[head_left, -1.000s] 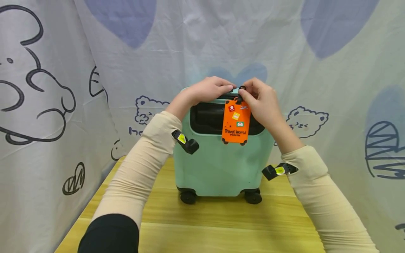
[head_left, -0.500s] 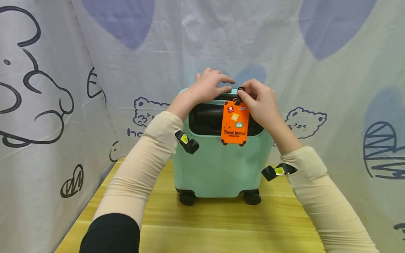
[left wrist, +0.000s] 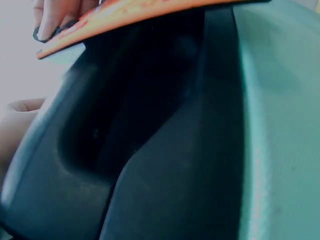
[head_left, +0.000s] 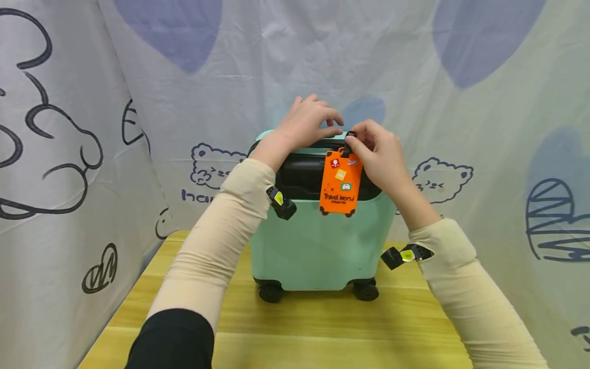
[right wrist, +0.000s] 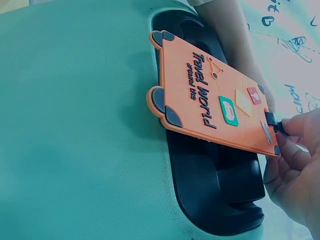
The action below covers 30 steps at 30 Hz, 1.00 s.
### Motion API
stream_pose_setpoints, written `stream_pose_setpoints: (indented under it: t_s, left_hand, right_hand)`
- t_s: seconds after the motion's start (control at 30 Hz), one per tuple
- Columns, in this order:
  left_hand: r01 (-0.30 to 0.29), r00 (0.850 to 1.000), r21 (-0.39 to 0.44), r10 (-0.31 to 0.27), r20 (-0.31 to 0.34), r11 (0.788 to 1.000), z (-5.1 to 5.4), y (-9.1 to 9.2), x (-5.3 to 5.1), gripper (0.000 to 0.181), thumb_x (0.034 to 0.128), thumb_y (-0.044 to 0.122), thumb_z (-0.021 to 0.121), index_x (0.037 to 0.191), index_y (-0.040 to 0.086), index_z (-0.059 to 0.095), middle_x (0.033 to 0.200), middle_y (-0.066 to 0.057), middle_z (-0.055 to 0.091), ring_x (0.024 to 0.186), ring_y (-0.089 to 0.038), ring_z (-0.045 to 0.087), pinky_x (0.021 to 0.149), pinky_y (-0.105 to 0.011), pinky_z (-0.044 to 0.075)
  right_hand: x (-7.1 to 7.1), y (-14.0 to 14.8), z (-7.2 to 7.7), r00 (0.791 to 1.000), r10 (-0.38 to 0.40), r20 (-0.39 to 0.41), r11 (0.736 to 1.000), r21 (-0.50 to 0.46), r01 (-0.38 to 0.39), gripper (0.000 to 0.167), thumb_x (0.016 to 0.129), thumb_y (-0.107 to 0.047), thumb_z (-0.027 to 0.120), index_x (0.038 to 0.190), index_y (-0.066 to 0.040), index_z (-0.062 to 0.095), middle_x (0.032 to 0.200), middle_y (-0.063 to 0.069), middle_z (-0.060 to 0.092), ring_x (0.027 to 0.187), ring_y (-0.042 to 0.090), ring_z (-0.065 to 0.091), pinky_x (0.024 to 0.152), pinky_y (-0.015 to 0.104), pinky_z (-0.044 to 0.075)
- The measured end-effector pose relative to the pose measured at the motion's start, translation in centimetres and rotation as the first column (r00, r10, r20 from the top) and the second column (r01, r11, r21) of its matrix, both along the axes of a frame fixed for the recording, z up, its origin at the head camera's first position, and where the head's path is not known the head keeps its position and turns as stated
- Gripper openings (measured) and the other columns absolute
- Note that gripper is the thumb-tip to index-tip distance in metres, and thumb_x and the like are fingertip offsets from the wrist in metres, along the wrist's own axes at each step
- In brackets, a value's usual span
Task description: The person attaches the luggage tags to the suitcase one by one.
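A mint-green suitcase (head_left: 318, 246) stands upright on black wheels, with a black recess in its upper front. Across that recess hangs an orange luggage tag (head_left: 340, 187) lettered "Travel World". My right hand (head_left: 381, 156) pinches the tag's black strap (head_left: 349, 146) between thumb and fingertips at the suitcase top. Over the top edge, left of the strap, my left hand (head_left: 304, 123) has loosely bent fingers with nothing visible between them. In the right wrist view the tag (right wrist: 200, 90) slants away from the suitcase. The left wrist view shows the tag's edge (left wrist: 150, 20) above the dark recess.
The suitcase is on a yellow wood-grain table (head_left: 276, 333). A pale curtain (head_left: 498, 123) with bear and heart drawings hangs close behind and along the left side. Small black cameras are strapped to both wrists.
My left hand has lifted from the suitcase top, and its fingers have spread and bent. The right hand keeps its pinch on the strap. Suitcase and tag sit slightly lower in view.
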<state>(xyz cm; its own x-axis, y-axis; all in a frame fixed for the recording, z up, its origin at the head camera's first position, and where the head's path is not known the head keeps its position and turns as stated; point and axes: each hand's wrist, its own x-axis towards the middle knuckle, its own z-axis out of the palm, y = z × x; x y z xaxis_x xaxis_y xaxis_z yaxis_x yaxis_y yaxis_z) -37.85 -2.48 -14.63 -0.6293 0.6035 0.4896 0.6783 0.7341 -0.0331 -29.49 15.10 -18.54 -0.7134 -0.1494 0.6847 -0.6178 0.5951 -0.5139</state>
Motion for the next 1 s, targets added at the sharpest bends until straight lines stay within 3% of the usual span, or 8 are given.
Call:
stream_pose_setpoints:
  t_s: [0.13, 0.27, 0.4, 0.5, 0.6, 0.77, 0.87, 1.0]
  left_hand:
    - [-0.002, 0.998, -0.022, 0.000, -0.058, 1.000, 0.0, 0.0, -0.2, 0.030, 0.0917, 0.046, 0.063, 0.116, 0.029, 0.071, 0.113, 0.004, 0.068, 0.108, -0.021, 0.048, 0.090, -0.039, 0.035]
    - [-0.024, 1.000, -0.017, 0.024, 0.003, 1.000, 0.1, 0.1, -0.2, 0.030, 0.0914, 0.048, 0.063, 0.114, 0.030, 0.072, 0.113, 0.005, 0.066, 0.107, -0.020, 0.046, 0.088, -0.037, 0.033]
    - [-0.058, 0.992, -0.011, 0.059, 0.110, 0.998, 0.4, 0.4, -0.2, 0.029, 0.0923, 0.048, 0.062, 0.113, 0.031, 0.072, 0.115, 0.005, 0.064, 0.109, -0.020, 0.043, 0.090, -0.037, 0.030]
    - [-0.085, 0.973, -0.002, 0.084, 0.214, 0.996, 0.7, 0.5, -0.3, 0.027, 0.0933, 0.046, 0.061, 0.112, 0.031, 0.072, 0.117, 0.005, 0.063, 0.112, -0.021, 0.042, 0.094, -0.041, 0.029]
    - [-0.108, 0.944, 0.009, 0.099, 0.314, 0.994, 1.0, 0.5, -0.5, 0.024, 0.0943, 0.043, 0.061, 0.112, 0.030, 0.072, 0.118, 0.005, 0.064, 0.115, -0.022, 0.040, 0.099, -0.045, 0.027]
    - [-0.117, 0.918, -0.014, 0.114, 0.381, 0.993, 1.2, 0.3, -0.9, 0.025, 0.0955, 0.042, 0.060, 0.112, 0.029, 0.072, 0.119, 0.006, 0.065, 0.122, -0.023, 0.037, 0.107, -0.050, 0.020]
    - [-0.118, 0.920, -0.051, 0.129, 0.370, 0.992, 1.2, 0.3, -0.9, 0.025, 0.0956, 0.043, 0.059, 0.112, 0.029, 0.073, 0.120, 0.006, 0.065, 0.127, -0.025, 0.036, 0.111, -0.054, 0.016]
    - [-0.121, 0.941, -0.103, 0.147, 0.306, 0.987, 1.3, 0.3, -0.7, 0.024, 0.0953, 0.044, 0.059, 0.106, 0.028, 0.073, 0.117, 0.007, 0.066, 0.120, -0.024, 0.038, 0.103, -0.047, 0.021]
  right_hand:
    - [0.2, 0.1, -0.2, 1.000, 0.011, 0.003, 1.000, -0.002, -0.011, 0.020, 0.099, -0.020, 0.057, 0.104, -0.001, 0.059, 0.080, 0.012, 0.060, 0.069, 0.016, 0.053, 0.064, 0.016, 0.045]
    - [0.4, 0.2, -0.1, 1.000, 0.018, -0.001, 1.000, -0.008, -0.018, 0.022, 0.099, -0.021, 0.057, 0.104, 0.001, 0.058, 0.082, 0.014, 0.061, 0.070, 0.014, 0.053, 0.064, 0.016, 0.045]
    - [0.5, 0.3, 0.1, 1.000, 0.011, -0.005, 1.000, -0.013, -0.011, 0.022, 0.099, -0.021, 0.057, 0.104, 0.001, 0.058, 0.083, 0.014, 0.062, 0.070, 0.013, 0.053, 0.065, 0.016, 0.045]
    - [0.4, 0.3, 0.1, 1.000, 0.000, -0.005, 1.000, -0.015, 0.000, 0.021, 0.099, -0.020, 0.058, 0.104, 0.000, 0.059, 0.082, 0.013, 0.061, 0.070, 0.013, 0.053, 0.065, 0.016, 0.045]
    - [0.3, 0.3, 0.1, 1.000, -0.010, -0.006, 1.000, -0.020, 0.010, 0.019, 0.098, -0.019, 0.059, 0.104, -0.002, 0.060, 0.081, 0.012, 0.061, 0.069, 0.012, 0.053, 0.065, 0.016, 0.044]
    - [0.0, 0.2, -0.1, 1.000, -0.019, -0.011, 1.000, -0.022, 0.019, 0.017, 0.098, -0.019, 0.059, 0.103, -0.003, 0.061, 0.081, 0.013, 0.063, 0.069, 0.012, 0.054, 0.064, 0.016, 0.044]
    - [0.0, 0.1, -0.3, 1.000, -0.013, -0.013, 1.000, -0.010, 0.013, 0.019, 0.098, -0.020, 0.059, 0.103, -0.002, 0.061, 0.081, 0.013, 0.062, 0.069, 0.014, 0.053, 0.063, 0.016, 0.044]
    - [-0.1, 0.0, -0.4, 1.000, -0.005, -0.022, 1.000, -0.003, 0.005, 0.021, 0.099, -0.021, 0.058, 0.103, 0.000, 0.060, 0.080, 0.012, 0.060, 0.069, 0.015, 0.052, 0.063, 0.017, 0.043]
